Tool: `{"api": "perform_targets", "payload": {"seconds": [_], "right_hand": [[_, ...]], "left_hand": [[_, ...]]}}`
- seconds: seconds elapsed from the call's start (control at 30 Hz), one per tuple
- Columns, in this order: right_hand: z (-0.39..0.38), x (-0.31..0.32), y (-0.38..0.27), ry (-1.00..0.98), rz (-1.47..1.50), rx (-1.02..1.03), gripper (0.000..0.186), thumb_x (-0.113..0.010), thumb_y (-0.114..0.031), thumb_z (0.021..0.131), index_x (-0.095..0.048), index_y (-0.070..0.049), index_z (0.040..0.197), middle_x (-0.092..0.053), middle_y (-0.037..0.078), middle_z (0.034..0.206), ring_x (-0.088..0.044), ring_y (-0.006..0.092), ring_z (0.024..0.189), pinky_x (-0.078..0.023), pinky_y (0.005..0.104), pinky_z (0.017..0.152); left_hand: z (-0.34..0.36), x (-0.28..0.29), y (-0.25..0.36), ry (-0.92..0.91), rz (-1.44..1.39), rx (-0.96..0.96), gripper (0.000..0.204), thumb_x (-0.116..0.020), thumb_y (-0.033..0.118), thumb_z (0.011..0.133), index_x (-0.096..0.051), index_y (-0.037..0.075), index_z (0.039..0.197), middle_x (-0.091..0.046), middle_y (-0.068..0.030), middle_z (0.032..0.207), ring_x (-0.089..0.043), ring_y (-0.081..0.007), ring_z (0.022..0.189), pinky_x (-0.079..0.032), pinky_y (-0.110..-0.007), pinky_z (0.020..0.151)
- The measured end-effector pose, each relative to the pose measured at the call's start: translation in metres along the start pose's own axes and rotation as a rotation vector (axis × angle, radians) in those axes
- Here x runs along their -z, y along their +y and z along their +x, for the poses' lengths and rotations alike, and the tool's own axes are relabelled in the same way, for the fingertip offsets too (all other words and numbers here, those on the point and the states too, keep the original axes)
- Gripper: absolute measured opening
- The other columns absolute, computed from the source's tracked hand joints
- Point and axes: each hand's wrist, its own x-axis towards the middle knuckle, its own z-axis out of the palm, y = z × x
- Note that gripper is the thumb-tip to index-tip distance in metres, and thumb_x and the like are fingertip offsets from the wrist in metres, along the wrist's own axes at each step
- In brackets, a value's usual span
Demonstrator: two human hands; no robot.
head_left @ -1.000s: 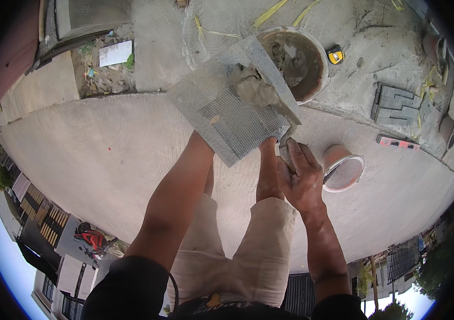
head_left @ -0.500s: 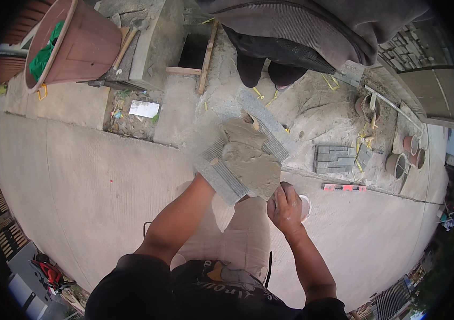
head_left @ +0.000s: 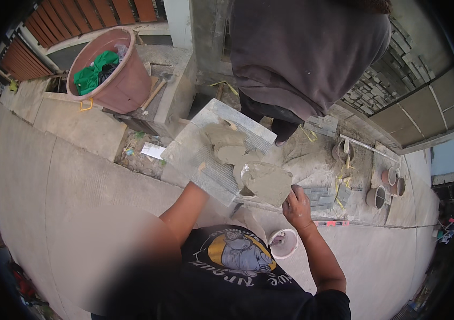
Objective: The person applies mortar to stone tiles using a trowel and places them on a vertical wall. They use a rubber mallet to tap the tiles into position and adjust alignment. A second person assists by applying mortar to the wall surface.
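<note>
My left forearm [head_left: 187,208] reaches under a large grey tile [head_left: 181,152] with a ribbed grid back. The hand itself is hidden beneath the tile and bears it from below. Wet grey mortar [head_left: 224,141] lies across the middle of the tile. At the tile's right side, my right hand [head_left: 297,208] is closed round what appears to be a trowel; its handle is hidden in the fist. Its blade is covered by a thick slab of mortar [head_left: 267,184], lying level at the tile's near right edge.
A person in a dark top [head_left: 307,53] stands just beyond the tile. A big reddish tub [head_left: 125,80] with green cloth is far left. Near me stands a white bucket [head_left: 284,244]. Right lie grey paving pieces [head_left: 317,197], a red level [head_left: 331,223] and several small buckets [head_left: 376,197].
My view has tilted up, showing more of the tub and the other person. The tile has turned slightly, and the mortar slab at my right hand now stands out past the tile's edge.
</note>
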Motion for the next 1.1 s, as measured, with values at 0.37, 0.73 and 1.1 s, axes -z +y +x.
{"api": "perform_targets", "payload": {"seconds": [0.37, 0.73, 1.1], "right_hand": [[0.103, 0.082, -0.097, -0.475, 0.941, -0.717, 0.039, -0.058, -0.037, 0.103, -0.06, 0.0, 0.115, -0.062, 0.008, 0.079, -0.061, 0.0169, 0.062, -0.05, 0.0315, 0.057], [0.166, 0.081, -0.128, -0.82, 0.291, -0.269, 0.034, -0.059, -0.035, 0.102, -0.065, -0.004, 0.113, -0.066, 0.009, 0.081, -0.067, 0.0255, 0.069, -0.054, 0.0376, 0.064], [0.2, 0.126, -0.151, -0.506, -0.391, 0.087, 0.026, -0.072, -0.023, 0.089, -0.068, -0.005, 0.107, -0.066, 0.013, 0.086, -0.068, 0.0366, 0.075, -0.053, 0.0469, 0.065]], "left_hand": [[-0.039, -0.006, 0.053, -0.083, -0.005, -0.034, 0.074, -0.038, 0.062, 0.102, -0.041, 0.006, 0.151, -0.05, -0.0143, 0.148, -0.049, -0.0262, 0.135, -0.042, -0.042, 0.111], [-0.025, -0.018, 0.063, -0.221, -0.052, 0.013, 0.073, -0.038, 0.061, 0.103, -0.042, 0.006, 0.151, -0.051, -0.0141, 0.147, -0.049, -0.0259, 0.135, -0.043, -0.042, 0.111], [-0.051, 0.002, 0.054, -0.225, -0.094, 0.06, 0.072, -0.038, 0.06, 0.103, -0.042, 0.007, 0.15, -0.051, -0.0139, 0.147, -0.05, -0.0256, 0.134, -0.043, -0.042, 0.11]]}}
